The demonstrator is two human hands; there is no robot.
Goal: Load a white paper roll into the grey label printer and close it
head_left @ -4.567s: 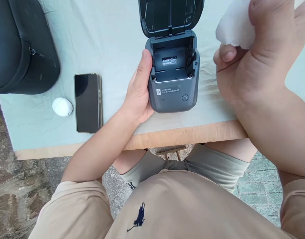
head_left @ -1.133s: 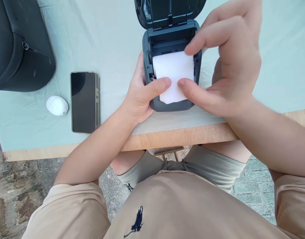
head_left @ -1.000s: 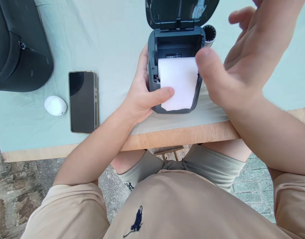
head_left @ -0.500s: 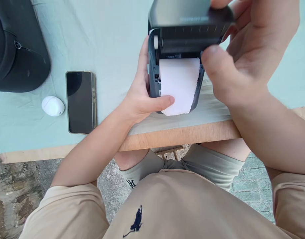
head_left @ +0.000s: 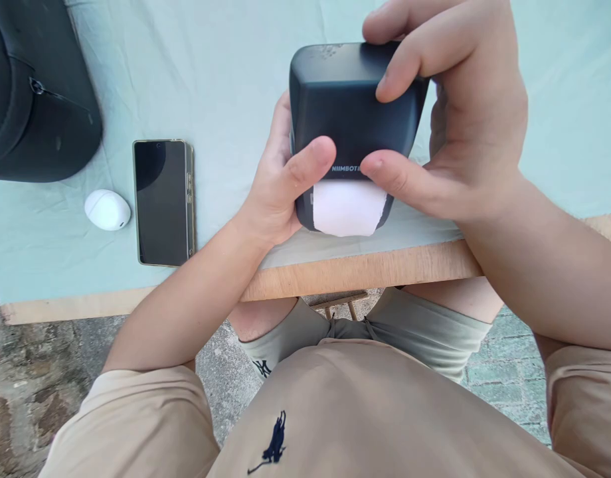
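Printer: we see a small dark grey label printer (head_left: 352, 109) standing on the near part of the table, just back from its wooden edge, a little right of the scene's middle. Its lid is down over the body, and white lettering shows along the lid's near edge.

Paper: a white strip of paper (head_left: 348, 207) comes out from under the lid's near edge and lies down the printer's front face, its lower end ragged.

Left hand: our left hand (head_left: 280, 182) is clasped on the printer's left side, fingers behind the body, thumb laid across the lid's near left corner just above the paper.

Right hand: our right hand (head_left: 452, 126) is clamped on the lid from the right, fingers curled over the far top, thumb pressed on the near edge beside the lettering. The two thumbs lie close, tips apart.

Table: a pale green cloth (head_left: 226, 79) covers the table (head_left: 360, 269), whose bare wood shows along the near edge.

Phone: a dark phone (head_left: 162, 201) lies flat, screen up, well left of the printer.

White case: a small white rounded case (head_left: 107, 210) lies just left of the phone, apart from it.

Bag: a black bag (head_left: 34, 99) with a zip pull fills the far left corner.
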